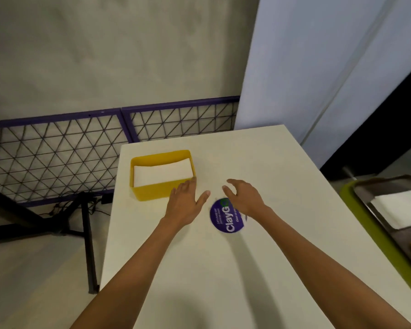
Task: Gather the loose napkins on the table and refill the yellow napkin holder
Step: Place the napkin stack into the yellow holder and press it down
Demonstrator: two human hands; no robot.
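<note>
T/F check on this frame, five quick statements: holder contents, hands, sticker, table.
1. The yellow napkin holder has white napkins in it. True.
2. The right hand is holding a napkin. False: it is empty, fingers curled and open above the table.
3. The left hand is by the holder's near right corner, fingers spread. True.
4. The round purple sticker lies inside the holder. False: it is flat on the table, partly under the right hand.
5. Loose napkins are scattered over the white tabletop. False: none show on it; the only other white stack sits on a tray off to the right.
</note>
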